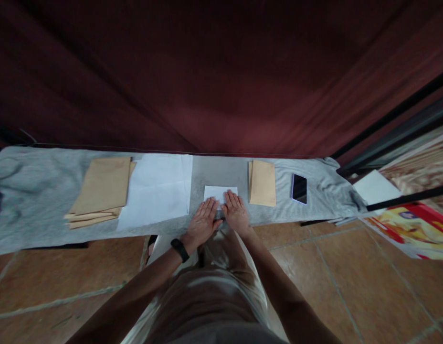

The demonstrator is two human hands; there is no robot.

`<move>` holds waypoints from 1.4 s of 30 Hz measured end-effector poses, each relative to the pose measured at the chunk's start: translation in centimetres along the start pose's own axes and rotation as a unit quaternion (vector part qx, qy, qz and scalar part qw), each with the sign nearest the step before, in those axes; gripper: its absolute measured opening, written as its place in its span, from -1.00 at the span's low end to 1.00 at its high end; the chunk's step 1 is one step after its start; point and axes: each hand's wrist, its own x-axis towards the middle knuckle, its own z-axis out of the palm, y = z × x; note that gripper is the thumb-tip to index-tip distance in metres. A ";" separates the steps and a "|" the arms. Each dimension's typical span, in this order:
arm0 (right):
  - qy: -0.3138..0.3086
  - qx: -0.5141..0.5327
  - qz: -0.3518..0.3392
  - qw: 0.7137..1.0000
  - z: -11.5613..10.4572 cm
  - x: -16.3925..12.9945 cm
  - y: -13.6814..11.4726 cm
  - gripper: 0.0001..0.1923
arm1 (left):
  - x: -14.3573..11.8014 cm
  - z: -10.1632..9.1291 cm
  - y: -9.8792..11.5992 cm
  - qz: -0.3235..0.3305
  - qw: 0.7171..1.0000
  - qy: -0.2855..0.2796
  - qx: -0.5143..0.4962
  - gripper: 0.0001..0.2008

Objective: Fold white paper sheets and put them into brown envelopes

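Floor: terracotta tiles run beneath you, your legs in pale trousers at the bottom of the head view.
Wrist: a black band circles your left forearm, just behind the hand.
Left hand: your left hand lies flat, palm down, fingers spread; the grip is released, pressing rather than grasping, on the near left part of the folded white paper.
Right hand: your right hand lies flat beside it, thumbs nearly meeting; the grip is likewise released, fingers resting on the paper's right half.
Paper: the folded white sheet sits at the middle of the table, near its front edge, on the grey cloth that covers the table.
To your left: a larger white sheet stack, and beyond it a pile of brown envelopes.
To your right: a smaller stack of brown envelopes just beside the paper, then a dark phone lying face up.
Far right: a loose white sheet and a colourful printed poster, off the table's end.
Backdrop: a dark red curtain hangs behind the table.
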 end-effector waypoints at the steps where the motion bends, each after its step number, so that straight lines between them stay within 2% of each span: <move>1: 0.005 -0.001 0.006 1.000 0.0 -0.1 0.2 -0.43 | -0.1 0.0 0.0 -0.003 1.000 0.002 -0.001 -0.32; 7: 0.025 -0.005 0.029 0.999 -0.1 -1.1 0.8 -0.40 | -0.9 -0.1 -0.3 -0.024 1.000 0.016 -0.001 -0.27; 12: 0.024 -0.013 0.034 0.999 -0.1 -1.7 1.1 -0.38 | -0.9 -0.1 -0.1 -0.056 0.998 0.029 -0.014 -0.33; 16: 0.026 -0.016 0.035 0.999 0.0 -1.8 1.1 -0.38 | 1.3 -0.2 0.5 -0.064 0.997 0.035 -0.023 -0.37; 21: 0.033 -0.019 0.029 0.999 0.1 -1.7 1.1 -0.38 | 4.9 0.1 0.6 -0.059 0.998 0.016 -0.026 -0.39; 24: 0.040 -0.024 0.027 0.999 0.2 -1.7 1.1 -0.38 | 5.8 0.6 0.2 -0.073 0.997 0.004 -0.019 -0.38; 34: 0.044 -0.028 0.030 0.998 0.1 -1.7 1.0 -0.38 | 4.3 1.5 -1.1 -0.121 0.992 0.035 -0.003 -0.32; 42: 0.054 -0.010 0.080 0.995 -0.1 -2.3 0.4 -0.36 | 4.1 1.5 -1.0 -0.130 0.990 0.055 -0.018 -0.31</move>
